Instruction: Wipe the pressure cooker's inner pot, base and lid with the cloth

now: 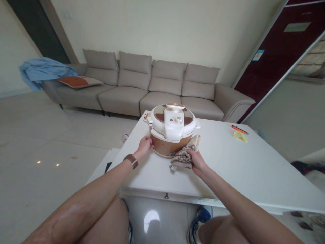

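A round electric cooker (pixel 169 148) with an orange-brown body stands upright on the white table (pixel 223 166). Its white lid (pixel 162 127) is down and carries a dial, a red button and a top handle. Against the cooker's lower left side, my left hand (pixel 145 144) is closed, its fingers curled at the body. My right hand (pixel 198 162) grips a folded, patterned beige towel (pixel 184 157), which presses on the cooker's lower front right. The fingers under the towel are partly hidden.
An orange utility knife (pixel 239 129) and a yellow scrap (pixel 240 136) lie on the table's right side. Beyond the table stands a grey sofa (pixel 122 98) with an orange cushion (pixel 78 81) and a blue cloth (pixel 47 69). A small drawer knob (pixel 166 196) sticks out in front.
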Available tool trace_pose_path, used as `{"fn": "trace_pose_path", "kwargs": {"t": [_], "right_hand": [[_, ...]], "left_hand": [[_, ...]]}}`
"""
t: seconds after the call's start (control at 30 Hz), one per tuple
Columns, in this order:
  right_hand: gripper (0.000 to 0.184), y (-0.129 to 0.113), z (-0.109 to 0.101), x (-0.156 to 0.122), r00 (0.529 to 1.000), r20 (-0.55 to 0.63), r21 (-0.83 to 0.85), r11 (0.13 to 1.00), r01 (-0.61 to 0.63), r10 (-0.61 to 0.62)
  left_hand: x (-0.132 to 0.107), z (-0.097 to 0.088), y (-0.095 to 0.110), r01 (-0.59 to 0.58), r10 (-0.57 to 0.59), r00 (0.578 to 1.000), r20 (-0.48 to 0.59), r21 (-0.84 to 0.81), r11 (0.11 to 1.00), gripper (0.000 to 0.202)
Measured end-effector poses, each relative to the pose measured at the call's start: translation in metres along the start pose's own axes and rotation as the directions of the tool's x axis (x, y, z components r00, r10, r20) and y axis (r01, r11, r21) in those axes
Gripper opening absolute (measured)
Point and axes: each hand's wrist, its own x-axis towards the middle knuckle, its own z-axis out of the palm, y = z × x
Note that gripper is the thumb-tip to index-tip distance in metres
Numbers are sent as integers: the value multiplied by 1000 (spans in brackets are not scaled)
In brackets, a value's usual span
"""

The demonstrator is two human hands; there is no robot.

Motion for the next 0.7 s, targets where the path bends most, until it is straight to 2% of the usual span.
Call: {"fn": "trace_pose_path", "kwargs": {"t": [0.2,0.3,0.43,0.57,0.63,0.7], "right_hand": [[56,14,11,-16,1000,13,126,992,-30,28],[62,25,23,-37,995,92,202,977,-64,46],[57,29,36,-60,967,227,231,959,-165,111],[36,6,37,-56,948,258,196,951,-240,186],[27,-12,33,-49,946,269,159,960,-231,183],[26,-27,28,-42,945,297,137,973,-185,137]], "left_hand": [[3,0,-1,2,-2,1000,8,3,1000,14],[4,0,-3,-8,8,1000,4,6,1000,14],[4,-1,-6,-26,25,1000,12,13,1000,13],[2,-3,-6,-30,30,999,34,11,999,10],[1,-3,-5,-33,33,999,39,6,999,7],[1,-3,-5,-40,40,999,36,-1,999,6]]}}
